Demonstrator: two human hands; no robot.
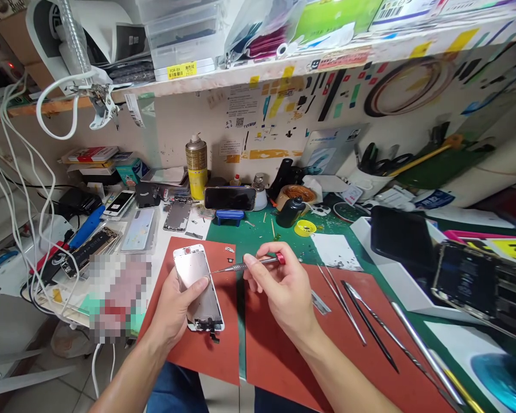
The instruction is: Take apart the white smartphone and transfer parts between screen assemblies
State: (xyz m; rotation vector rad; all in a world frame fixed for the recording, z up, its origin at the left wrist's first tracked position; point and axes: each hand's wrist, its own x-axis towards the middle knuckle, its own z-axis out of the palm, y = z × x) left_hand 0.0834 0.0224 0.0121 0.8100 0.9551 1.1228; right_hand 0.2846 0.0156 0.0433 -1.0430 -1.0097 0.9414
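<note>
My left hand (176, 301) is closed around the lower left side of a white phone screen assembly (198, 269), its thumb pressing on the metal back plate. A dark flex cable hangs from the screen's bottom end. Between the fingers of my right hand (279, 281) is a slim screwdriver (241, 267) with a red end. The screwdriver's tip points left and reaches the right edge of the screen; whether it touches a screw I cannot tell. Under both hands lie brown-red work mats (227, 361). Tiny parts (230, 260) rest on the mat right of the screen.
Tweezers (343, 304) and several thin metal tools lie on the right mat. A white box (387, 275) with phone parts stands at the right. Behind are a propped phone (230, 198), a spray can (196, 166) and a black bottle (291, 212). White cables (21, 189) hang at left.
</note>
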